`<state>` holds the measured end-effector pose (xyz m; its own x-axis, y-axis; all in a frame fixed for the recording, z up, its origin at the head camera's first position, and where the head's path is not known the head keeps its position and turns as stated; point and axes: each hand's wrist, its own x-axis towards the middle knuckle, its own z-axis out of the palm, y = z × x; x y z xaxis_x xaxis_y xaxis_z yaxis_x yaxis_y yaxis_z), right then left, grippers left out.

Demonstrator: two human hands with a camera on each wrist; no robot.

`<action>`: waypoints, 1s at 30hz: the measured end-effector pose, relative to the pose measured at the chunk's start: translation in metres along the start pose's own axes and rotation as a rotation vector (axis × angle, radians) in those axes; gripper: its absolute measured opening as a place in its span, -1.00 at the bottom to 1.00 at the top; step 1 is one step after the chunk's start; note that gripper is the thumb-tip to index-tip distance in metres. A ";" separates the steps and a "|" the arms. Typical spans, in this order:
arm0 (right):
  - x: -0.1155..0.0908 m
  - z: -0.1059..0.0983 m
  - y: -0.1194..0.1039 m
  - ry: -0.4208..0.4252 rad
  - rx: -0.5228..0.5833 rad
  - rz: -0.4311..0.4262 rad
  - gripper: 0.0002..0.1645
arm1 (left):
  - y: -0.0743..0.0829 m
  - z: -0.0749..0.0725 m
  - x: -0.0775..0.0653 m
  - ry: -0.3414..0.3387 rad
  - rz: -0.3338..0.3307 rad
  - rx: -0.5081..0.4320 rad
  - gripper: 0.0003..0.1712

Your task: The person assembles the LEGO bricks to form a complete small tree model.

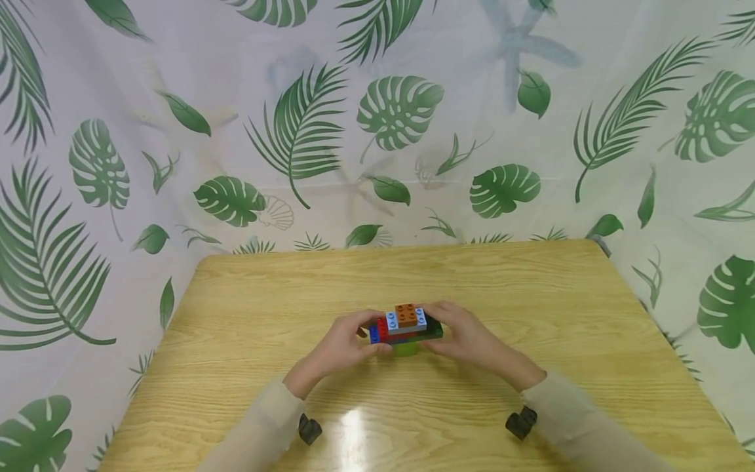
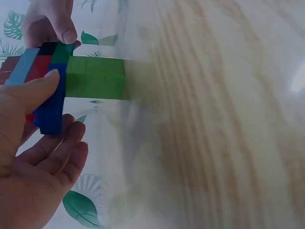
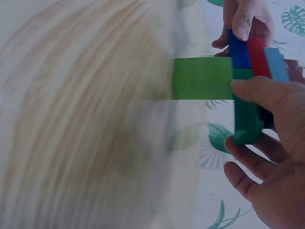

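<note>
Both hands hold a stack of toy building bricks [image 1: 406,316] over the middle of the table. An orange-brown brick tops it, over a light blue brick [image 1: 392,321], then red and black ones. Below these, a blue brick [image 2: 50,119] and a dark green brick [image 3: 247,117] lie end to end. A light green block [image 2: 95,78] forms the narrow bottom, close over the wood. My left hand [image 1: 342,344] pinches the blue end, thumb on its near side. My right hand [image 1: 472,337] grips the dark green end the same way, its lower fingers loosely bent in the right wrist view.
The wooden table [image 1: 265,288] reaches back to a white leaf-print cloth [image 1: 330,216], which hangs behind and at both sides. A dark wrist-worn device [image 1: 309,429] sits at the left sleeve, another dark device [image 1: 522,423] at the right. Light glares on the near tabletop.
</note>
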<state>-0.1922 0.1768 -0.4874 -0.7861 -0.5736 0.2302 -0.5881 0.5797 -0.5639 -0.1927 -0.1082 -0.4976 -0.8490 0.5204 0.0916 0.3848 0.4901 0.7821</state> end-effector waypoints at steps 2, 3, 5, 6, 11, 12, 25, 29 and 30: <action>-0.001 0.002 0.003 0.013 -0.023 -0.023 -0.19 | -0.004 0.003 -0.002 0.000 -0.021 -0.015 -0.37; -0.001 0.003 0.003 0.019 -0.027 -0.033 -0.18 | -0.005 0.004 -0.002 0.005 -0.029 -0.019 -0.37; 0.000 0.004 0.004 0.031 -0.011 -0.044 -0.17 | -0.007 0.005 -0.002 0.024 -0.044 -0.041 -0.38; 0.001 0.004 0.005 0.035 0.003 -0.041 -0.15 | -0.008 0.005 -0.002 0.039 -0.049 -0.051 -0.39; 0.012 0.003 0.010 0.068 0.052 0.002 -0.13 | -0.010 0.001 0.005 0.095 -0.083 -0.101 -0.41; 0.014 0.003 0.011 0.077 0.056 0.016 -0.13 | -0.011 0.000 0.008 0.105 -0.085 -0.112 -0.41; 0.039 0.016 0.033 0.128 0.185 0.190 -0.45 | -0.031 0.000 0.032 0.110 -0.144 -0.216 -0.41; 0.044 0.020 0.039 0.098 0.190 0.226 -0.49 | -0.037 0.001 0.036 0.116 -0.184 -0.111 -0.41; 0.044 0.021 0.040 0.090 0.189 0.234 -0.49 | -0.038 0.001 0.037 0.115 -0.193 -0.089 -0.41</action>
<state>-0.2467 0.1627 -0.5165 -0.9145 -0.3792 0.1412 -0.3502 0.5669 -0.7456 -0.2389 -0.1067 -0.5247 -0.9411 0.3380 0.0008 0.1824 0.5061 0.8430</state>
